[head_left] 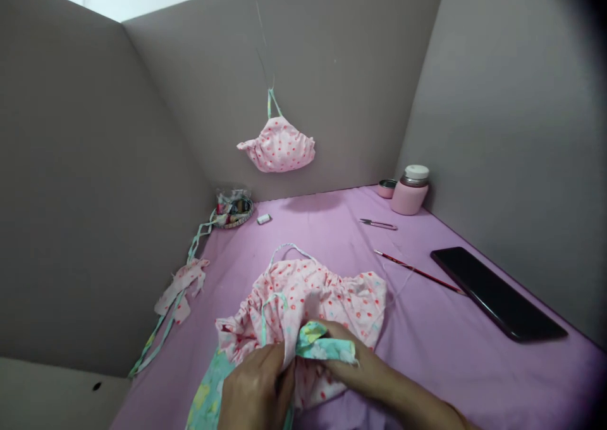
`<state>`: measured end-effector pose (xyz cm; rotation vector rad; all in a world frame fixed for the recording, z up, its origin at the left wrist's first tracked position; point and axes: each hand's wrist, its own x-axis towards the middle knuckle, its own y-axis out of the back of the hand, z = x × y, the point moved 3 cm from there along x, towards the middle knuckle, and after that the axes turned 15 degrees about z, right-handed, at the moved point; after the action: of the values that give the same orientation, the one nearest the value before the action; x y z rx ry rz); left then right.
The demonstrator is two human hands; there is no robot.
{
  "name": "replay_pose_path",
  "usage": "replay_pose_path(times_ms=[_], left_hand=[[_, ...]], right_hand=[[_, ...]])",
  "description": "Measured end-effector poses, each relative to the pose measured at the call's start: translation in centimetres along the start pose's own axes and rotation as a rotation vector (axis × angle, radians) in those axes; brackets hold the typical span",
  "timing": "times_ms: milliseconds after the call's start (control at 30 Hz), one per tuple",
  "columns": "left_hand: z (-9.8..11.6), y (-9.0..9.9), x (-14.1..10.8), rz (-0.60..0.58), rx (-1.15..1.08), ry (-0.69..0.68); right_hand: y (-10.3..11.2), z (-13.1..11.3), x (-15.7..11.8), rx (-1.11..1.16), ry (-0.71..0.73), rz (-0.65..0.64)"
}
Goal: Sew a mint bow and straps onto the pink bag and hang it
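Observation:
A gathered pink cloth bag (308,284) with red dots lies on the table before me, a thin cord loop at its far side. Mint floral fabric (206,386) shows at its lower left. My left hand (256,386) is closed, pinching a fold of the bag's pink cloth. Beside it, my right hand (351,357) grips the bag from the right, its fingertips hidden by cloth. A mint and yellow fabric strip (329,349) with a frayed end lies over the right hand.
A similar dotted pouch (279,145) hangs at the back panel. Cloth scraps (183,288) and a small basket (234,212) are left; an eraser (263,219) lies nearby. Thread snips (378,224), a pencil (417,270), a phone (496,291), a tin (386,188) and a pink jar (410,193) are right.

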<state>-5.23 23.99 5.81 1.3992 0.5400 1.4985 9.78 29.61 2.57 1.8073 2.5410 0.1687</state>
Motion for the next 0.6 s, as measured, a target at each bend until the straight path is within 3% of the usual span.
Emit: replay_pose_path(times_ms=[133,167,233,300,367,467,600], left_hand=[[-0.1,0.5,-1.0,0.213,0.129,-0.198],[-0.1,0.6,-1.1,0.238,0.150,-0.247],[0.0,1.1,-1.0,0.265,0.177,-0.324],[0.3,1.7,-0.7,0.292,0.181,-0.391],[0.6,2.3,-0.3,0.368,0.154,-0.460],[1.1,3.2,0.4,0.487,0.083,-0.513],[1.5,3.6,1.2,0.465,0.019,-0.557]], right_hand=[[2.8,-3.0,1.3,-0.245,0.328,0.294],[3.0,-4.1,1.4,-0.271,0.428,0.302],[2.6,-6.0,1.5,-0.297,0.602,0.184],[1.6,-6.9,1.5,-0.380,0.682,0.022],[0.9,-6.8,1.3,-0.511,0.665,-0.085],[0.8,-6.0,1.2,-0.585,0.524,-0.153],[1.3,-6.1,1.3,-0.457,0.351,-0.181]])
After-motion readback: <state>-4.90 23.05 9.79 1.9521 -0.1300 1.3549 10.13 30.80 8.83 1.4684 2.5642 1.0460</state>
